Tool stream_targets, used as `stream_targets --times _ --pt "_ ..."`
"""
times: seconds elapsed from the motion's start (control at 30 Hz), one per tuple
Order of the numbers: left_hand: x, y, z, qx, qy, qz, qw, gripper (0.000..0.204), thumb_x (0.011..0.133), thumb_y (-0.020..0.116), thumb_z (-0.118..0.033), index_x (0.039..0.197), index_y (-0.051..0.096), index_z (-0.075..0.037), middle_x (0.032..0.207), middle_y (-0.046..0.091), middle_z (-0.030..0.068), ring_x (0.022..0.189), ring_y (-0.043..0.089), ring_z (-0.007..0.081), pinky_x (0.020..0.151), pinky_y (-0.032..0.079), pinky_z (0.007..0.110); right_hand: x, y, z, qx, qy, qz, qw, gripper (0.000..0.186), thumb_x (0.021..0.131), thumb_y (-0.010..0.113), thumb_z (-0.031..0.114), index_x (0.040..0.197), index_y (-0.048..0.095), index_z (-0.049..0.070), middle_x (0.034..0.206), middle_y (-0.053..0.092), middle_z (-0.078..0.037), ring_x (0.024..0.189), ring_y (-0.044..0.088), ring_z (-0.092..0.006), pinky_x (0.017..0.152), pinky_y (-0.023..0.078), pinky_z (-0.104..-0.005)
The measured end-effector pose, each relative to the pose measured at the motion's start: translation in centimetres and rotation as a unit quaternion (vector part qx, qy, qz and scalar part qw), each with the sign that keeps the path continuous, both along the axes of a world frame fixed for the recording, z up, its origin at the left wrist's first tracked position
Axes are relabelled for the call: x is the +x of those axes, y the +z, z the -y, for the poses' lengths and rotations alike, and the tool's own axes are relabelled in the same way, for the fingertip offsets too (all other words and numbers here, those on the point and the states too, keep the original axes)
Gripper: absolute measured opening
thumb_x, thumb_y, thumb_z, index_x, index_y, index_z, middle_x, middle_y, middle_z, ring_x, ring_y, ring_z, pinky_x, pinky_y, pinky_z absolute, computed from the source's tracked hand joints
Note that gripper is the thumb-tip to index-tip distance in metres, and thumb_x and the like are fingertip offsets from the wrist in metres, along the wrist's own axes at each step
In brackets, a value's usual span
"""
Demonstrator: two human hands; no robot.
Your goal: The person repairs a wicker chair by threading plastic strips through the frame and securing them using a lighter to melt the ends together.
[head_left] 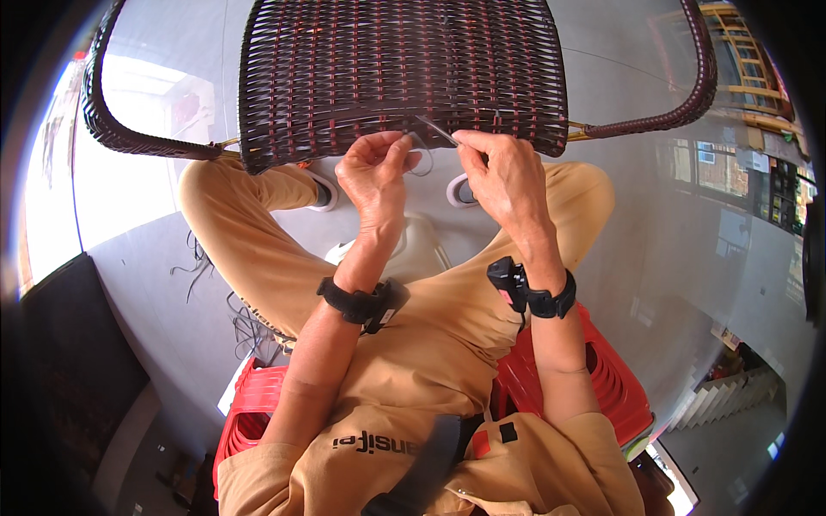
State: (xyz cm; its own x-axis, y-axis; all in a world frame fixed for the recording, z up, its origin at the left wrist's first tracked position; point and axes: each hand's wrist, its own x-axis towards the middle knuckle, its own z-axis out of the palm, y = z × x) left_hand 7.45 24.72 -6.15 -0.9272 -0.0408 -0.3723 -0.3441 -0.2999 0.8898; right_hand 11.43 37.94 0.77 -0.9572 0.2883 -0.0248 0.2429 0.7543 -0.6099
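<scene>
In front of me is a woven wicker chair, dark brown with reddish strands. Both my hands are at its near edge. My left hand has thumb and fingers pinched together on a thin pale strand, which loops down between the hands. My right hand is closed around a slim, grey, pointed piece. Its tip reaches up and left to the weave; whether it is a tool or a stiff strip, I cannot tell.
Curved wrapped armrests stick out on both sides of the chair. I sit on a red plastic stool, legs spread. Loose dark strands lie on the grey floor at left. A whitish object stands between my legs.
</scene>
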Motion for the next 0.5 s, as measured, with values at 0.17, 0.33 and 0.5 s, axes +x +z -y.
stream_targets --times 0.17,0.33,0.5 --pt "-0.2 0.6 0.0 -0.028 -0.006 0.012 1.000 0.011 0.079 0.067 0.000 0.086 0.062 0.007 0.074 0.065 0.0097 0.058 0.062 0.0135 0.057 0.055 0.024 -0.7 -0.3 -1.2 0.020 0.036 -0.012 0.999 0.019 0.079 0.059 0.011 0.095 0.069 0.006 0.068 0.060 -0.019 0.057 0.060 -0.0308 0.055 0.046 -0.0343" --pt "-0.2 0.5 0.0 -0.030 -0.011 0.010 0.999 0.011 0.078 0.068 0.000 0.086 0.062 0.006 0.074 0.065 0.0094 0.057 0.062 0.0132 0.056 0.055 0.024 -1.1 0.3 -1.6 0.047 0.060 0.022 0.997 0.019 0.080 0.057 0.011 0.093 0.069 0.007 0.069 0.060 -0.019 0.059 0.060 -0.0319 0.057 0.047 -0.0357" --pt "-0.1 0.5 -0.1 -0.030 -0.008 -0.002 1.000 0.011 0.078 0.067 -0.001 0.085 0.062 0.007 0.073 0.064 0.0090 0.058 0.063 0.0132 0.055 0.053 0.022 -3.1 2.0 -1.9 0.083 0.095 0.092 0.988 0.018 0.079 0.054 0.012 0.087 0.069 0.008 0.069 0.059 -0.020 0.062 0.058 -0.0371 0.060 0.048 -0.0390"
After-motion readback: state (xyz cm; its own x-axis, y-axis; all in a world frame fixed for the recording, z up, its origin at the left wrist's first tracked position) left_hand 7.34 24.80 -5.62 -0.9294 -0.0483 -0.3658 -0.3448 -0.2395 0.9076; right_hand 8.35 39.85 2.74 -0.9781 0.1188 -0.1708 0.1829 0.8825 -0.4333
